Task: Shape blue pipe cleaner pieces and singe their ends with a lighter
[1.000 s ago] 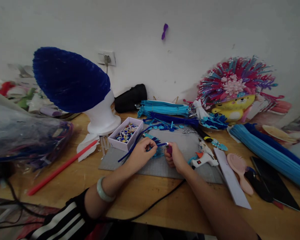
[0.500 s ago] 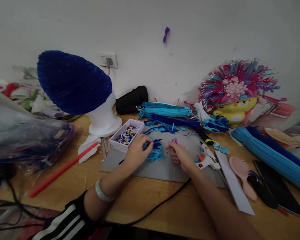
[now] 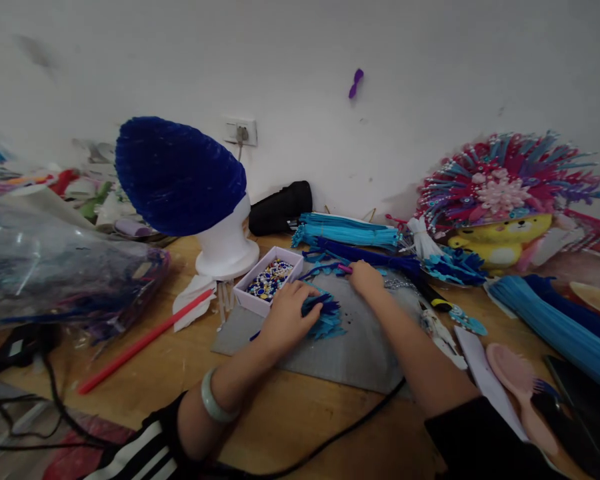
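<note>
My left hand (image 3: 293, 312), with a pale bangle on the wrist, curls around the near-left side of a fringed blue piece (image 3: 327, 317) on the grey board (image 3: 350, 360). My right hand (image 3: 366, 280) reaches across the board, fingers closed on a small purple object (image 3: 345, 269) near some loose blue pieces. An open pale box (image 3: 251, 301) of mixed beads lies just behind my left hand. A white glue gun (image 3: 440, 332) is partly hidden by my right forearm.
At the back left, a dark blue cap (image 3: 180, 177) sits on a white head form (image 3: 226, 247). A red stick (image 3: 145, 341) lies left. Blue bundles (image 3: 350, 230) line the wall. A pink brush (image 3: 517, 377) and black cable (image 3: 343, 430) are nearer.
The view has shifted left, so the scene appears farther right. My right hand has moved forward over the board, with the purple object in its fingers. My left hand stays by the blue piece.
</note>
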Tool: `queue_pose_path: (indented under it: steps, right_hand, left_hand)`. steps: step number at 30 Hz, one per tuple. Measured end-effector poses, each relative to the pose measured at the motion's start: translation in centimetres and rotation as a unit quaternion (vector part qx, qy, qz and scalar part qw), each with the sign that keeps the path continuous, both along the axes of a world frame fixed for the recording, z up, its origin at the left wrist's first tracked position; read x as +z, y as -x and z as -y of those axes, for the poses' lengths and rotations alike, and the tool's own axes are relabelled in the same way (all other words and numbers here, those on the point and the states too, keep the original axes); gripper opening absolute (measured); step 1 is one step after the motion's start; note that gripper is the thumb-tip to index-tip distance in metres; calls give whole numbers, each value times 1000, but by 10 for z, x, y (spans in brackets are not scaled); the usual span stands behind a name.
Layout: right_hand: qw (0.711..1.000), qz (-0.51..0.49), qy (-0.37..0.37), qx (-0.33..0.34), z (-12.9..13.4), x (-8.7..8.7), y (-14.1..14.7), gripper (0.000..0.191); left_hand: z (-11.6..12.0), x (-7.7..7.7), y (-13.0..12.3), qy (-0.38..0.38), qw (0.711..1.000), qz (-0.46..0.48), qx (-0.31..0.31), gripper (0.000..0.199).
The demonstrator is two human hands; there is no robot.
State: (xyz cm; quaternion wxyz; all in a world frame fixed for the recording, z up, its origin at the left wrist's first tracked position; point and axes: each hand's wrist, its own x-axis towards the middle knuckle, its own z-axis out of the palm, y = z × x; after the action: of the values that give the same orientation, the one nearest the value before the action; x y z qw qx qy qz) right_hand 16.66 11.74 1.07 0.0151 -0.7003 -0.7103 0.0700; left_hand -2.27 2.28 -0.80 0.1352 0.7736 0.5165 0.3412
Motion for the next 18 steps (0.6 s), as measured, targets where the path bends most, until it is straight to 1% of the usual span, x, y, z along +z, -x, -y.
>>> queue_pose_path:
  steps: [4, 7, 9, 11, 13, 16, 18]
  right_hand:
    - [1000, 8, 8, 4, 1, -2, 0, 28]
    - [1000, -3, -10, -1, 6, -1, -3, 29]
    - [998, -43, -40, -22, 12, -1, -6, 28]
    - [988, -122, -80, -41, 21, -2, -7, 24]
    - [967, -229, -107, -28, 35, -5, -7, 19]
    - [916, -383, -115, 44, 64, -12, -5, 18]
    - [888, -436, -114, 88, 85, -17, -3, 19]
  left_hand:
    - [1, -1, 1, -22, 1000, 11, -19, 16]
    - [1, -2, 1, -30, 999, 25, -26, 18]
    - [2, -1, 1, -32, 998, 40, -31, 16]
    - [4, 1, 0, -31, 997, 57, -39, 14]
    - [6, 2, -1, -25, 996, 72, -52, 12]
    - [10, 2, -3, -9, 994, 89, -67, 15]
    - [10, 1, -5, 3, 992, 94, -82, 19]
